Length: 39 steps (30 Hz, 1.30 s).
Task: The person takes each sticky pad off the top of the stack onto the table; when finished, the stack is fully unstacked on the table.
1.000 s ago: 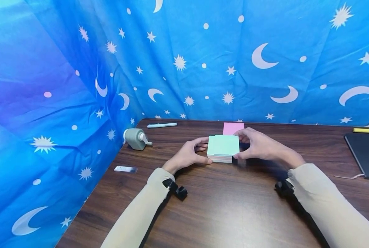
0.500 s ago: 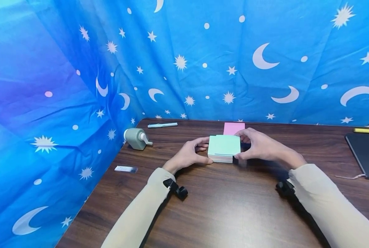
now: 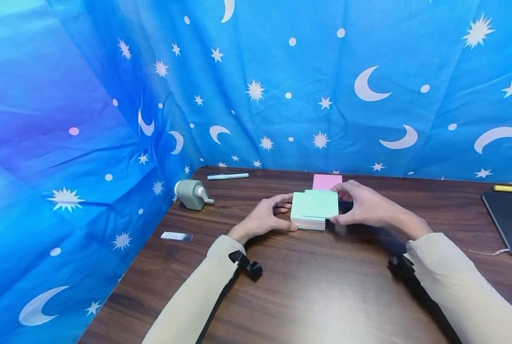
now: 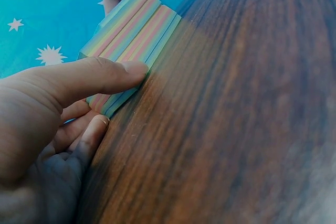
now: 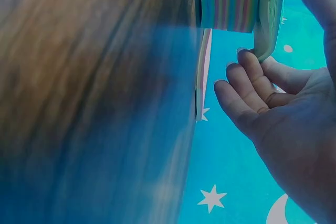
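A stack of sticky-note pads (image 3: 308, 224), striped in several pastel colours along its sides, stands on the dark wooden table. Its left side is gripped by my left hand (image 3: 265, 216), the thumb (image 4: 118, 76) along the front face in the left wrist view. On top, a light green sticky-note pad (image 3: 322, 204) juts out past the stack's right edge. My right hand (image 3: 369, 204) pinches this green pad between thumb and fingers. In the right wrist view the green pad (image 5: 268, 22) bends slightly at the fingertips. Behind the stack lies a pink sticky-note pad (image 3: 327, 181).
At the left are a green pump bottle (image 3: 192, 194) on its side, a light blue pen (image 3: 228, 176) and a small clear-and-white strip (image 3: 176, 236). A black tablet-like slab (image 3: 507, 222) and a yellow marker (image 3: 511, 189) lie far right. A blue star-patterned cloth (image 3: 256, 86) hangs behind.
The green pad has slid right across the stack in my right hand, baring more of the green layer beneath. My left hand keeps its grip. The head view has tilted slightly upward.
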Each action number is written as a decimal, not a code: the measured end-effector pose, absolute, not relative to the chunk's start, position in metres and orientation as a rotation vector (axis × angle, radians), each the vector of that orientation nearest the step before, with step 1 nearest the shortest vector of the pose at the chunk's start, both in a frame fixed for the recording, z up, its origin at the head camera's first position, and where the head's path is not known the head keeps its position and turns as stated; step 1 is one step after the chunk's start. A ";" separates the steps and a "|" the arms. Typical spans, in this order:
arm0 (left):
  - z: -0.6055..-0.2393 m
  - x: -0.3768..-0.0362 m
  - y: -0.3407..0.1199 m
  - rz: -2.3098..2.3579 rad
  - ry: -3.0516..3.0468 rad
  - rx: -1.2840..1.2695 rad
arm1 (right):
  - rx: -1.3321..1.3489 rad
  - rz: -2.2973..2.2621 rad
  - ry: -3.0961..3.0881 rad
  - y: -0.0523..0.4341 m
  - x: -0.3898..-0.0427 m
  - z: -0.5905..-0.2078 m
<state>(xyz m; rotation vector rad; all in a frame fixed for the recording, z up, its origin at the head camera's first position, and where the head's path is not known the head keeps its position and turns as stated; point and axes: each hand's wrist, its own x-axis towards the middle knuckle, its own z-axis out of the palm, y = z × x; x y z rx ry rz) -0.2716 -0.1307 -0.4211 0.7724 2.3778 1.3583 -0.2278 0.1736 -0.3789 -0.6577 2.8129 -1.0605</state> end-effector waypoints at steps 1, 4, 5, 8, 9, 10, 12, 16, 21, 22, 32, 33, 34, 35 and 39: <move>-0.421 -0.272 -0.131 1.357 2.377 0.774 | -0.655 -1.061 2.816 0.174 -0.227 -0.379; -0.421 -0.271 -0.131 1.352 2.378 0.775 | -0.646 -1.057 2.826 0.177 -0.226 -0.378; -0.421 -0.271 -0.131 1.351 2.378 0.774 | -0.643 -1.055 2.828 0.179 -0.226 -0.377; -0.420 -0.270 -0.131 1.351 2.376 0.770 | -0.639 -1.045 2.832 0.183 -0.225 -0.375; -0.420 -0.270 -0.131 1.350 2.376 0.769 | -0.638 -1.041 2.831 0.185 -0.226 -0.374; -0.419 -0.270 -0.131 1.351 2.375 0.769 | -0.638 -1.038 2.833 0.188 -0.226 -0.373; -0.418 -0.270 -0.131 1.355 2.376 0.775 | -0.638 -1.035 2.836 0.193 -0.226 -0.371; -0.418 -0.272 -0.132 1.361 2.384 0.783 | -0.629 -1.035 2.847 0.206 -0.226 -0.367; -0.419 -0.271 -0.132 1.351 2.374 0.774 | -0.564 -1.038 2.833 0.223 -0.223 -0.364; -0.419 -0.271 -0.131 1.350 2.370 0.776 | -0.542 -1.036 2.832 0.227 -0.222 -0.363; -0.422 -0.273 -0.131 1.367 2.363 0.796 | -0.433 -1.011 2.837 0.260 -0.226 -0.366; -0.422 -0.273 -0.131 1.367 2.361 0.795 | -0.420 -1.011 2.827 0.262 -0.227 -0.367; -0.423 -0.273 -0.132 1.367 2.360 0.797 | -0.416 -1.004 2.830 0.265 -0.229 -0.368; -0.423 -0.273 -0.132 1.365 2.361 0.797 | -0.416 -0.991 2.838 0.266 -0.230 -0.369; -0.422 -0.273 -0.132 1.363 2.366 0.794 | -0.446 -0.932 2.899 0.271 -0.239 -0.372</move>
